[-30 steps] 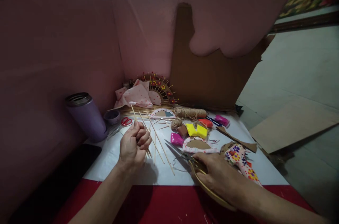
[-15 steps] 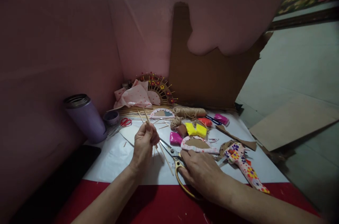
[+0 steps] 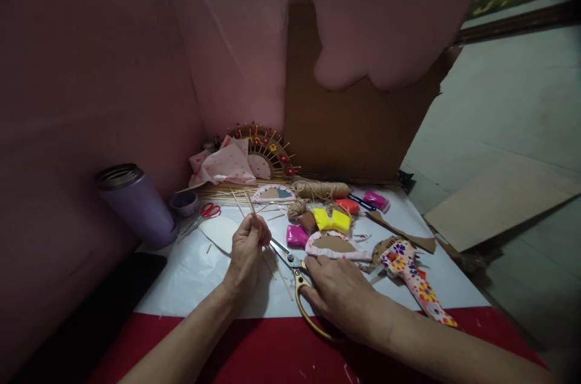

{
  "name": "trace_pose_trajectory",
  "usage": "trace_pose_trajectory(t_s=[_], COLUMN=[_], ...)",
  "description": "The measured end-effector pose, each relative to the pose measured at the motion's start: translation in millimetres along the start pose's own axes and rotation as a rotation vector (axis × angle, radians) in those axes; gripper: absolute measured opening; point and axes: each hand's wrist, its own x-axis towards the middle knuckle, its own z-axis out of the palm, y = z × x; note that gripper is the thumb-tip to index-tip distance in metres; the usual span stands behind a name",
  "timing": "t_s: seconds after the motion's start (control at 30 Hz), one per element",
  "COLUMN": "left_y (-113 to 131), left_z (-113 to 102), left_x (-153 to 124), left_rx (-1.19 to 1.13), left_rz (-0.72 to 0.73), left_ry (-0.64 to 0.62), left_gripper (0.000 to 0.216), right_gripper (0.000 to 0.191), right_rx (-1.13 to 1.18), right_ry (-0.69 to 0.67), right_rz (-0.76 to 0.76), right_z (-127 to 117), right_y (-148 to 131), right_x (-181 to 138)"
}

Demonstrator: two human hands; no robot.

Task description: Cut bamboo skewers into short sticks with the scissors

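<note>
Between the thumb and fingers of my left hand (image 3: 247, 248), thin wooden sticks (image 3: 248, 202) are pinched, their upper ends poking out above the fist. My right hand (image 3: 342, 290) grips a large pair of scissors (image 3: 297, 280) with gold-coloured handles. The blades point up and left, their tips close to my left fingers; whether they touch a stick is hard to see. A few loose sticks (image 3: 285, 281) show below the left hand. Just beyond the right hand lies a cardboard half-round (image 3: 336, 243) edged with spotted fabric.
Packets of yellow clay (image 3: 340, 220) and magenta clay (image 3: 296, 235), a twine roll (image 3: 322, 190) and red-handled scissors (image 3: 210, 210) lie farther back. A purple tumbler (image 3: 140, 208) stands left. A flower-patterned glue gun (image 3: 420, 284) rests right. Cardboard (image 3: 345, 123) leans behind.
The whole view has shifted slightly, so the table's contents appear a little farther left. My hands keep nearly the same pose, still holding the sticks and the scissors.
</note>
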Motion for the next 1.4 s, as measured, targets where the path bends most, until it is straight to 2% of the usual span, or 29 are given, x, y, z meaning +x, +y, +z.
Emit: trace_pose_trajectory(t_s=[0.57,0.73,0.8,0.9,0.97,1.03,1.2,1.3,1.4], left_y=[-6.3,3.2,9.1,15.6,17.7,18.7,20.3,23.1,27.4], left_z=[-4.0,-2.2,0.2,4.0,5.4,5.6,3.5,4.2,6.6], left_x=[8.3,6.4,3.6,-1.3,-3.6,-4.7,-5.2,-5.9,-7.6], left_rx=[-0.057,-0.111,-0.135,-0.211,-0.297,-0.367,-0.426,-0.435,-0.437], left_rz=[-0.051,-0.122,-0.169,-0.249,-0.314,-0.367,-0.386,-0.380,-0.378], left_ry=[-0.002,-0.048,-0.101,-0.152,-0.139,-0.096,-0.044,-0.040,-0.044], left_gripper=[0.036,0.033,0.031,0.025,0.021,0.019,0.020,0.022,0.022], right_gripper=[0.017,0.020,0.020,0.019,0.018,0.016,0.016,0.012,0.017], right_rx=[0.039,0.036,0.050,0.154,0.242,0.287,0.303,0.351,0.415], right_ry=[-0.042,-0.015,0.018,0.166,0.267,0.302,0.256,0.210,0.189], right_rz=[-0.018,-0.029,-0.038,-0.058,-0.075,-0.088,-0.064,-0.042,-0.051], right_z=[-5.1,-7.9,-11.5,-15.4,-14.1,-9.2,3.4,2.4,-0.8], right_y=[-0.2,1.8,4.7,6.2,3.1,-3.1,-21.9,-28.9,-30.5], right_x=[2.7,1.1,1.2,3.6,6.7,10.8,19.9,22.5,23.6])
